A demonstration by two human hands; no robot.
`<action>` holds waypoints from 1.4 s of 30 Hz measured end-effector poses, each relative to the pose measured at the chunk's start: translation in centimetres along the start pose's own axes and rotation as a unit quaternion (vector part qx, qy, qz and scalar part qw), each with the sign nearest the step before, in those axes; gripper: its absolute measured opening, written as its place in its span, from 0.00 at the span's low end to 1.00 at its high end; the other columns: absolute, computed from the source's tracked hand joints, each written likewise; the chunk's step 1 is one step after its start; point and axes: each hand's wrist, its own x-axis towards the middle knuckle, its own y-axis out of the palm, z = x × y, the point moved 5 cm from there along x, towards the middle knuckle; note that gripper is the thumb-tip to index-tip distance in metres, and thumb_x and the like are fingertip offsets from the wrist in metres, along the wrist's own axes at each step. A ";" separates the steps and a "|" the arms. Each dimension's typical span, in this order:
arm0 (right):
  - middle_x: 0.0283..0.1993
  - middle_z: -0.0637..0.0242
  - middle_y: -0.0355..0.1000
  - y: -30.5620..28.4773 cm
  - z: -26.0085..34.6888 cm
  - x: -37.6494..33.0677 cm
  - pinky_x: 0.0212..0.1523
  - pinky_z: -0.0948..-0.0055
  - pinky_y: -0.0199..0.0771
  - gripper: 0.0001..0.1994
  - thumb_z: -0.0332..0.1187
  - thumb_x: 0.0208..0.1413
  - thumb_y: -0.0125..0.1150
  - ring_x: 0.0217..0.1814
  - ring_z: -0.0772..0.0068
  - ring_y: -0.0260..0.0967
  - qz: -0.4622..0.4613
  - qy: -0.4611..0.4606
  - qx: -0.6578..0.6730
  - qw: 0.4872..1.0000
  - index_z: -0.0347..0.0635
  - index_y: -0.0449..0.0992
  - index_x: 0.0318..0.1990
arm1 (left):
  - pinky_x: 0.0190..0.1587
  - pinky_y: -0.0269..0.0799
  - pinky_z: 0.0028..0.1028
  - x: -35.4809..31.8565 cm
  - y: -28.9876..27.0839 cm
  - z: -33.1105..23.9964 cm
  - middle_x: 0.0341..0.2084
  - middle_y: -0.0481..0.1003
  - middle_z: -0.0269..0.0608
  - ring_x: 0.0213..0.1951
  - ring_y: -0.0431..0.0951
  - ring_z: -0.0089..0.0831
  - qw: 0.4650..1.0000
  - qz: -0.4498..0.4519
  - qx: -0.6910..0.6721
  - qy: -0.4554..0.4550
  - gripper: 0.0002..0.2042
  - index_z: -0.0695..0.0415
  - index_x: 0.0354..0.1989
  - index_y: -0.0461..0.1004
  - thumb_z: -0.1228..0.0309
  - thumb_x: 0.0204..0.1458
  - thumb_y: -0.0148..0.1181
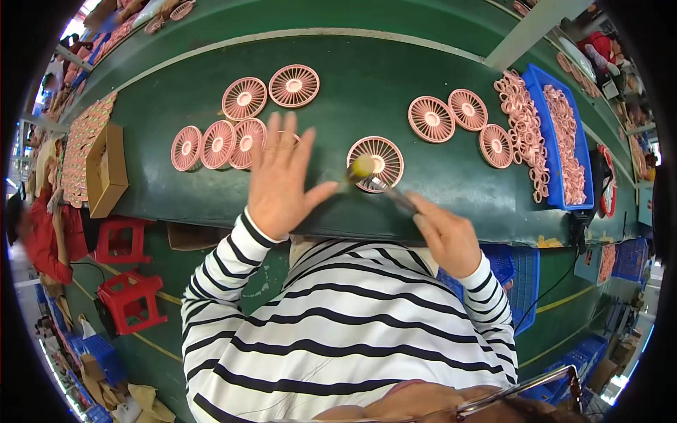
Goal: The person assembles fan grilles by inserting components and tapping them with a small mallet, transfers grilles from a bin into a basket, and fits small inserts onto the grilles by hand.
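My right hand [449, 236] is closed around the handle of a mallet [362, 168] with a yellowish, motion-blurred head. That head is over a pink round fan grille [395, 166] with thin spokes and a pale hub, lying flat on the table. Whether the mallet touches it, I cannot tell. My left hand [278, 187] is open, fingers spread, to the left of this grille. Its fingers partly cover another pink grille [295, 139] and reach the edge of a neighbouring grille [245, 143]. Nothing shows in the left hand.
More grilles [294, 85] lie at the left and a few [431, 118] at the right on the green table [338, 63]. Pink rings [518, 120] are heaped beside a blue crate [546, 141] of similar parts. A cardboard box [108, 169] stands left; red stools [130, 299] are below.
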 end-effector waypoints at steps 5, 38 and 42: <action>0.29 0.51 0.73 1.9 -1.3 0.4 0.29 0.52 0.71 0.17 0.37 0.59 0.53 0.27 0.44 0.71 0.050 0.043 -0.034 0.997 0.50 0.71 0.55 | 0.66 0.36 0.53 -2.4 2.0 1.3 0.66 0.48 0.61 0.67 0.45 0.59 0.998 -0.002 0.015 -0.053 0.33 0.56 0.58 0.67 0.50 0.45 0.64; 0.26 0.52 0.72 1.9 1.7 1.8 0.27 0.55 0.70 0.18 0.33 0.58 0.54 0.25 0.47 0.70 0.053 -0.009 0.000 0.999 0.50 0.70 0.57 | 0.63 0.52 0.49 -2.5 0.9 3.5 0.60 0.59 0.58 0.62 0.56 0.57 0.953 -0.255 -0.109 -0.123 0.32 0.63 0.56 0.64 0.66 0.42 0.69; 0.28 0.51 0.73 3.8 1.5 1.6 0.30 0.57 0.72 0.16 0.35 0.58 0.55 0.28 0.47 0.72 0.140 0.004 -0.034 0.990 0.49 0.72 0.55 | 0.63 0.40 0.59 -2.6 0.8 5.6 0.63 0.55 0.59 0.66 0.47 0.61 0.962 -0.209 0.027 -0.172 0.24 0.59 0.46 0.72 0.62 0.41 0.70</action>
